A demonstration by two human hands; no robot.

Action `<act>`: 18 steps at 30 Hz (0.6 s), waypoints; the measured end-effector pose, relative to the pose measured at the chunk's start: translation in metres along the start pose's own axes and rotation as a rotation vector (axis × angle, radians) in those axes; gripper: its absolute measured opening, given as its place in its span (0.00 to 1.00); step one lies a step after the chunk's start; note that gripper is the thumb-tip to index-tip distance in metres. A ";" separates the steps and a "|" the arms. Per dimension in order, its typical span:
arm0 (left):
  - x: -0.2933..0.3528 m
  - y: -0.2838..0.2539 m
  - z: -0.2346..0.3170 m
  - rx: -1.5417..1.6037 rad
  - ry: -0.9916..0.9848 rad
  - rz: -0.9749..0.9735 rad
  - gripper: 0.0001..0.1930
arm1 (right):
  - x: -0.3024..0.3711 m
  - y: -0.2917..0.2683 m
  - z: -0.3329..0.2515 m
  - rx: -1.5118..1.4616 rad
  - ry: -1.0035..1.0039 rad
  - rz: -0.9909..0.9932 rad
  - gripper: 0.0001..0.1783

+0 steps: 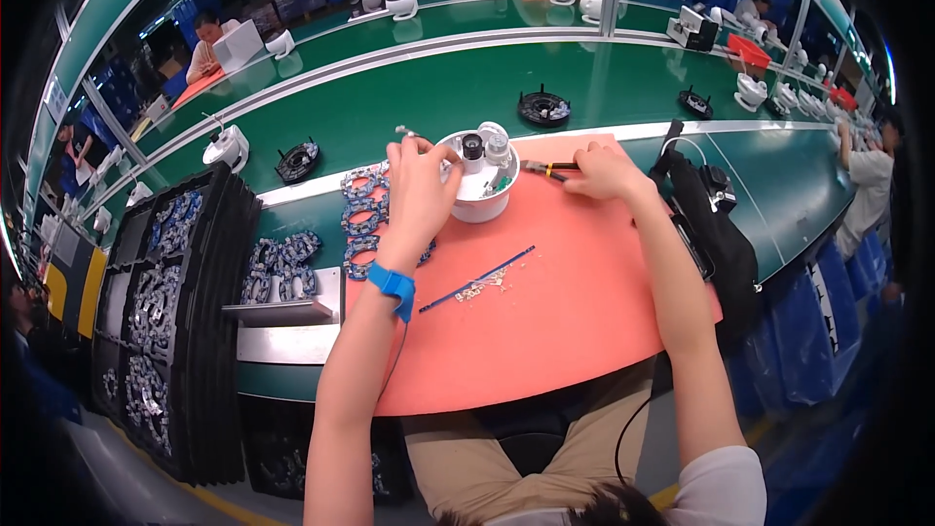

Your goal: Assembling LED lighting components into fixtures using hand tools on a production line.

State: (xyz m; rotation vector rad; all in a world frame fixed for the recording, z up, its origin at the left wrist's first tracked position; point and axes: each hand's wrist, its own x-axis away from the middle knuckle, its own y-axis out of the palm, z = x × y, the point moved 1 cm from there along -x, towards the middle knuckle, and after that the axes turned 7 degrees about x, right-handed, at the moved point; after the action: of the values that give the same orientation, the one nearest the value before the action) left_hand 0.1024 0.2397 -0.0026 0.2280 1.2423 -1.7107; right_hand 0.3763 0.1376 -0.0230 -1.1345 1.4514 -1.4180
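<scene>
A round white camera housing (479,206) stands on the orange mat (545,331), with a black lens (472,146), a clear round part and green bits inside. At its left rim is my left hand (424,175), fingers curled and pinched together; what they hold is hidden. A small pale connector (404,131) shows just beyond those fingers. To the right of the housing, my right hand (606,175) has its fingers closed on the handles of black-and-yellow pliers (550,168), whose jaws point left toward the housing. A blue strap (392,284) circles my left wrist.
Blue circuit boards (360,222) lie left of the housing; stacked black trays (175,302) hold more. A thin blue strip (477,280) and small pale scraps lie on the mat. Black round bases (543,107) sit on the green conveyor. A black bag (716,234) lies right. Other people work beyond.
</scene>
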 end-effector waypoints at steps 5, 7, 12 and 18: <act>-0.005 0.001 -0.016 0.295 -0.112 0.037 0.04 | 0.020 -0.032 -0.003 -0.439 0.163 0.080 0.24; 0.000 -0.005 -0.026 0.380 -0.068 0.118 0.05 | 0.038 -0.042 -0.017 -0.524 0.094 0.230 0.23; 0.001 -0.011 -0.031 0.463 -0.106 0.115 0.07 | 0.085 -0.042 -0.077 -0.560 -0.161 0.532 0.18; 0.000 -0.004 -0.031 0.554 -0.135 0.152 0.07 | 0.076 -0.019 -0.117 -0.123 -0.221 0.734 0.25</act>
State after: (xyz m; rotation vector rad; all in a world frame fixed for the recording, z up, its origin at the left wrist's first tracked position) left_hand 0.0880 0.2649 -0.0150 0.5117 0.6149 -1.8694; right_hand 0.2441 0.0990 0.0067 -0.6806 1.5777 -0.6790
